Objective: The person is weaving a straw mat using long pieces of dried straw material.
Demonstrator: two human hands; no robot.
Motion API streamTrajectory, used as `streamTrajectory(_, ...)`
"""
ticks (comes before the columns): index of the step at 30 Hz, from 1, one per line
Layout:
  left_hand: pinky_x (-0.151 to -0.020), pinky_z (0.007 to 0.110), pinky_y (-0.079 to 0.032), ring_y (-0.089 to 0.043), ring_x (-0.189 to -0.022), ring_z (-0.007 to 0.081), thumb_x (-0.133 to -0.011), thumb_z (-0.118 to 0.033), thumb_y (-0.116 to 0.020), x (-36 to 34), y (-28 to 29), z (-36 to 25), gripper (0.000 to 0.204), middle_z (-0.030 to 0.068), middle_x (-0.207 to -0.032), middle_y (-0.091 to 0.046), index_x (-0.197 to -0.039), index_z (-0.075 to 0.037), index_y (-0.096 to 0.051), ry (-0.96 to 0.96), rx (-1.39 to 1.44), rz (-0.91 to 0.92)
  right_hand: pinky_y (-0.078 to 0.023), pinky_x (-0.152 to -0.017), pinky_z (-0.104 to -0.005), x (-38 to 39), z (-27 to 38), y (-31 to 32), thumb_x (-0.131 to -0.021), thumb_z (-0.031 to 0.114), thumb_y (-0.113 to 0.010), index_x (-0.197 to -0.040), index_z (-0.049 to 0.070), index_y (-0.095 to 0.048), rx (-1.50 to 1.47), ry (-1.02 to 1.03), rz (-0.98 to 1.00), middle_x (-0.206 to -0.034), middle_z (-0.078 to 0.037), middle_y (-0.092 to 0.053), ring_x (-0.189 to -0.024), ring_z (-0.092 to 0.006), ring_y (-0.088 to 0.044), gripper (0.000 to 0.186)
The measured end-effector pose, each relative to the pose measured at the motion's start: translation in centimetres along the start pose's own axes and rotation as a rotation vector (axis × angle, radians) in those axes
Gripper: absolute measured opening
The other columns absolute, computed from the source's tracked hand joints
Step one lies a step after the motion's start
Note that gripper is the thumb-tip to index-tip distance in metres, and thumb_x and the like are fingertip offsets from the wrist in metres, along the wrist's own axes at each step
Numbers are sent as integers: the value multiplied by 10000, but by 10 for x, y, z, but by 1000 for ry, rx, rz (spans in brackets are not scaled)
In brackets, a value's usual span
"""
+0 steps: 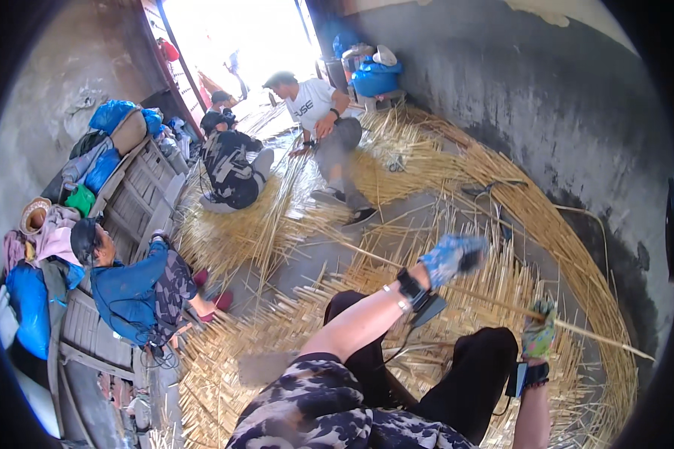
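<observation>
Nearest: my knees [490,352], then R hand [539,333], gloved, fingers wrapped round the long reed strip [494,301]. Strip runs slantwise above the woven mat [239,348], one end out past R hand twd the wall bundle of reeds [557,239]. L hand [453,260] is blurred, right by the strip; can't tell if it's pinching or loose. IMO: R grip firm but not crushing, L guiding, strip straight so it doesn't kink or split; watch the tail vs. wall bundle. Farther: co-worker in blue jacket [127,299], another in white tee [314,105], both well clear.
</observation>
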State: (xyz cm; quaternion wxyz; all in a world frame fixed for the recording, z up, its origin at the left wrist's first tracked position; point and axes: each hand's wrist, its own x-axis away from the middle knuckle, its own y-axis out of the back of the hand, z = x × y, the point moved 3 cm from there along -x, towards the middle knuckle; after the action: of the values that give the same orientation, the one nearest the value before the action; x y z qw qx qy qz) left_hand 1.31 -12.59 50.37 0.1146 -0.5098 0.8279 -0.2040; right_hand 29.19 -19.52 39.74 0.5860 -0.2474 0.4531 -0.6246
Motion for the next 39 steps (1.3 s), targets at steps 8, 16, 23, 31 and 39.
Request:
streamTrajectory(8, -576, 267, -503, -605, -669, 157, -852, -228, -501, 41, -12, 78, 256, 80, -832, -622, -963, -4, -555, 210, 18, 153, -398, -903, -338, 8, 6, -2, -859, 226, -486, -1002, 58, -548, 72, -16, -249, -915, -44, -586, -959, -206, -530, 229)
streamTrajectory(16, -691, 233, -477, -587, -773, 105, -841, -183, -520, 9, 55, 35, 194, 30, -870, -615, -994, -71, -563, 57, 394, -53, -430, -871, -325, 11, 33, 1, -850, 227, -503, -975, 51, -555, 199, -2, -124, -920, -51, -586, -922, -183, -545, 222)
streamTrajectory(23, -560, 269, -492, -592, -605, 170, -777, -480, -534, 37, 23, 73, 510, 99, -957, -579, -1000, -22, -535, 405, -108, 166, -425, -881, -330, 0, 20, 6, -851, 211, -501, -975, 44, -561, 149, 52, -71, -943, -66, -586, -939, -195, -543, 217)
streamTrajectory(31, -560, 261, -480, -581, -598, 154, -837, -399, -487, 13, 54, 75, 355, 46, -706, -611, -808, -64, -600, 423, 270, 17, -422, -870, -330, 18, 24, 17, -850, 235, -501, -949, 51, -545, 191, 43, -327, -893, -39, -573, -928, -179, -539, 214)
streamTrajectory(39, -489, 246, -457, -589, -632, 143, -800, -363, -556, 37, 24, 89, 346, 47, -858, -609, -955, -55, -577, 208, 58, 104, -447, -829, -295, 24, 27, -6, -864, 180, -474, -944, 24, -554, 118, -2, -40, -883, -64, -579, -863, -168, -553, 193)
